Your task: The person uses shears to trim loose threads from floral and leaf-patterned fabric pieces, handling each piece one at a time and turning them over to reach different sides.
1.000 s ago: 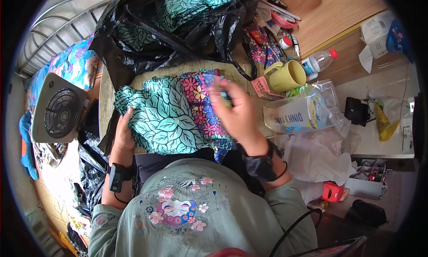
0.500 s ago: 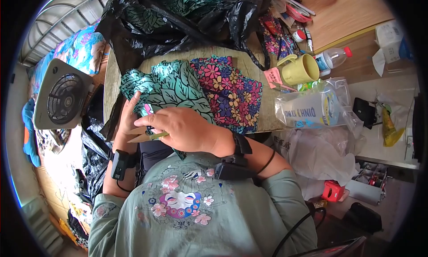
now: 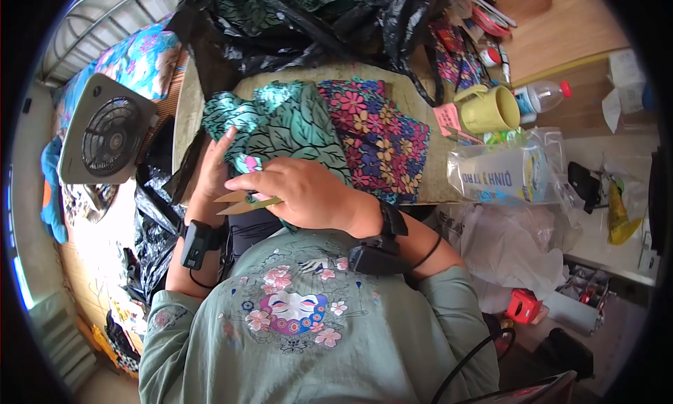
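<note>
My right hand (image 3: 301, 193) is closed around a pair of pointed metal snips (image 3: 245, 206), whose blades stick out to the left. Just left of it, my left hand (image 3: 214, 169) holds the near edge of a teal fabric with black leaf outlines (image 3: 291, 123), its index finger pointing up. A small pink bit (image 3: 251, 163) shows between the hands. To the right, a dark fabric with colourful flowers (image 3: 378, 137) lies flat, partly beside the teal one. The fingertips of my right hand are partly hidden.
A black plastic bag (image 3: 308, 36) with more teal fabric lies at the back of the table. On the right stand a yellow mug (image 3: 491, 109), a bottle (image 3: 540, 97) and a clear plastic package (image 3: 501, 171). A fan (image 3: 109, 134) is at the left.
The whole view has shifted, so the table and hands appear slightly further right. Both hands keep nearly the same pose at the fabric, and the snips remain in my right hand.
</note>
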`<control>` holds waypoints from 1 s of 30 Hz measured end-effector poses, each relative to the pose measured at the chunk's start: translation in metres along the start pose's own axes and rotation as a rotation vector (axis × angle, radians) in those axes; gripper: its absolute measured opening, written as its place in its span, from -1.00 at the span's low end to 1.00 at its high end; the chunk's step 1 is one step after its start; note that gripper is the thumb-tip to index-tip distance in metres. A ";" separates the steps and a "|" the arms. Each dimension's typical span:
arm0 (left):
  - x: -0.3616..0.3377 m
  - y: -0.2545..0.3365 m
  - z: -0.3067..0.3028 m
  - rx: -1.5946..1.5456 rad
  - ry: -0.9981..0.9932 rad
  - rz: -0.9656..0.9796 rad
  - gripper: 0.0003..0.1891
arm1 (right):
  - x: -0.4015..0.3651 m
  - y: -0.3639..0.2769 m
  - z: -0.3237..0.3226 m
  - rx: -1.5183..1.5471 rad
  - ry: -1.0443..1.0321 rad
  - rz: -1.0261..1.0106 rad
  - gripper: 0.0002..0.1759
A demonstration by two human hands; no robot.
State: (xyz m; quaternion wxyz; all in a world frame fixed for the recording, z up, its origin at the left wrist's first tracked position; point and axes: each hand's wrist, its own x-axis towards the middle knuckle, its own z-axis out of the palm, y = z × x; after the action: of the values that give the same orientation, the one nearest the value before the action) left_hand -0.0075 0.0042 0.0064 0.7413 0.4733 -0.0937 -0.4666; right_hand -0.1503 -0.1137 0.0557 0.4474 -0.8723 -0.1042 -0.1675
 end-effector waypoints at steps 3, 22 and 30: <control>0.002 0.001 0.001 0.009 0.022 0.051 -0.60 | 0.001 0.000 0.000 0.011 -0.015 -0.008 -0.42; 0.004 0.001 -0.001 -0.088 -0.103 0.034 -0.59 | 0.001 0.001 -0.005 -0.042 -0.056 0.027 -0.43; 0.007 -0.004 -0.005 -0.035 -0.072 0.069 -0.57 | 0.007 -0.007 -0.003 0.010 -0.115 0.155 -0.39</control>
State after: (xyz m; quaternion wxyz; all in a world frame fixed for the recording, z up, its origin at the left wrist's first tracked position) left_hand -0.0030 0.0017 -0.0014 0.7612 0.4397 -0.1285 -0.4591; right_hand -0.1466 -0.1114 0.0655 0.4567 -0.8837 -0.0626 -0.0813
